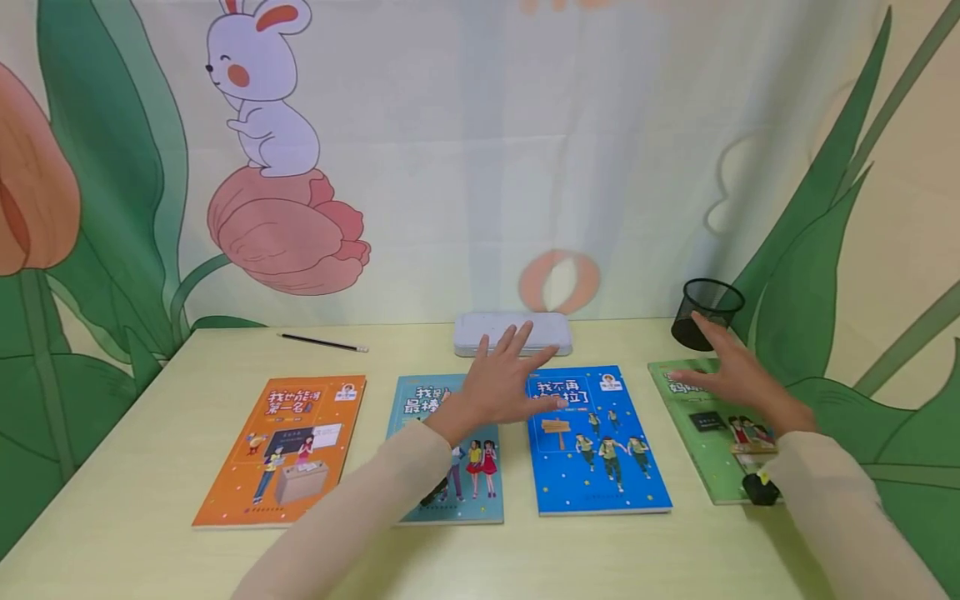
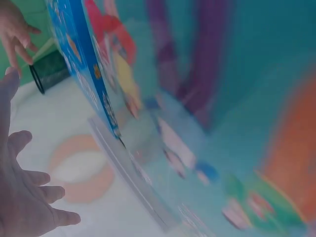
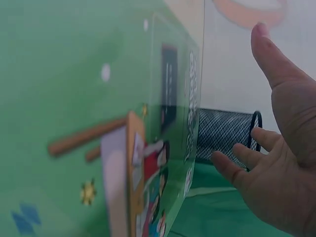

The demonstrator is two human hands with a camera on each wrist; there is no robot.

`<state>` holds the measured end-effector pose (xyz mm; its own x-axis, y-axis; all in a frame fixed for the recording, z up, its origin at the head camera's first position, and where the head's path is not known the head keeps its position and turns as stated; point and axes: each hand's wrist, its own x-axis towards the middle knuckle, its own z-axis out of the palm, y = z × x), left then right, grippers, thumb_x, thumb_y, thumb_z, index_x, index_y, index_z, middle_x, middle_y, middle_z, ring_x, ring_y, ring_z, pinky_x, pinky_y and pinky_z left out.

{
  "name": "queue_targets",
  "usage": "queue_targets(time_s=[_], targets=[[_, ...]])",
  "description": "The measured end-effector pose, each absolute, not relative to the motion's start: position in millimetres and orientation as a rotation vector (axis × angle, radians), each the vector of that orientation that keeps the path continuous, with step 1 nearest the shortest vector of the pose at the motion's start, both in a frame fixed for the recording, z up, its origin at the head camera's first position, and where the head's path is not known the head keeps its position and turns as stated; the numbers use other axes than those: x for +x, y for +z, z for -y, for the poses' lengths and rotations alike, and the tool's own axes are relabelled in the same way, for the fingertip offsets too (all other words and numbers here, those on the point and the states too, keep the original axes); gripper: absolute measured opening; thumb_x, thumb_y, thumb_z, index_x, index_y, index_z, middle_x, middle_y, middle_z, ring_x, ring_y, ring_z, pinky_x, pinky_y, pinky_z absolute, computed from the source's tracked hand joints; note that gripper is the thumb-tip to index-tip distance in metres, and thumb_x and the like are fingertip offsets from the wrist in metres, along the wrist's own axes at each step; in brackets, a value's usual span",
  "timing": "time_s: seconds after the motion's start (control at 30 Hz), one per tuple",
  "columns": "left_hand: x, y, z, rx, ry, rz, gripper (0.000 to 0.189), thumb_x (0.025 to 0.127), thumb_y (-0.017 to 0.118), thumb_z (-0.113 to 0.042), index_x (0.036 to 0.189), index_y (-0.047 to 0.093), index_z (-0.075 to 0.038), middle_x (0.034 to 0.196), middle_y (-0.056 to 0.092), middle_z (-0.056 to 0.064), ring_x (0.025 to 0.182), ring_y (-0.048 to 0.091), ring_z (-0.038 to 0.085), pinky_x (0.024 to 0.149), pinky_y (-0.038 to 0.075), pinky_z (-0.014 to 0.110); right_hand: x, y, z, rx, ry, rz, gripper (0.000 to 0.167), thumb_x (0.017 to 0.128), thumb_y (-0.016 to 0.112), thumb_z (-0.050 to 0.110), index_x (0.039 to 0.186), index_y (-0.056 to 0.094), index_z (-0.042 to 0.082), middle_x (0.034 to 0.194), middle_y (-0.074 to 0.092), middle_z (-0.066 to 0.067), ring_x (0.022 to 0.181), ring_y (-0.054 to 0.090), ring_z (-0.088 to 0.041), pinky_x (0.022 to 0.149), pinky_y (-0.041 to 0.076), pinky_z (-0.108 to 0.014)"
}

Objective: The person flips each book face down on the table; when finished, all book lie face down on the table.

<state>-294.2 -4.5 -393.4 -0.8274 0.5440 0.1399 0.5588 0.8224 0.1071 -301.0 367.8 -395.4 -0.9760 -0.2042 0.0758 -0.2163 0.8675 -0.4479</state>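
My left hand (image 1: 504, 385) hovers with spread fingers over the top of the teal book (image 1: 480, 492) and the edge of the blue book (image 1: 600, 450). Nothing is in it. The left wrist view looks along the teal cover, with the blue book (image 2: 79, 54) behind it. My right hand (image 1: 738, 379), also spread and holding nothing, is above the green book (image 1: 705, 442), whose right side is partly hidden by the hand and sleeve. In the right wrist view the green cover (image 3: 98, 79) fills the left, and the fingers point toward the black mesh pen cup (image 3: 224, 133).
An orange book (image 1: 292, 450) lies at the left of the table. Behind it is a black pencil (image 1: 322, 342). A pale pencil case (image 1: 480, 332) sits at the back middle, near the curtain, and the mesh pen cup (image 1: 690, 325) leans at the back right.
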Motion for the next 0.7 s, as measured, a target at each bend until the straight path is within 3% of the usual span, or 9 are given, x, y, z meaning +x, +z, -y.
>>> queue_targets(time_s=[0.7], targets=[[-279,-401,-75,-1.119,-0.069,2.82,0.082,0.087,0.044,-0.079,0.157,0.026,-0.041,0.169,0.015,0.006,0.155,0.02,0.03,0.122,0.021,0.058,-295,-401,-404,0.256,0.834,3.052,0.108,0.092,0.07,0.044,0.16,-0.007,0.009,0.162,0.001,-0.034,0.142,0.011,-0.064,0.103,0.022,-0.081]])
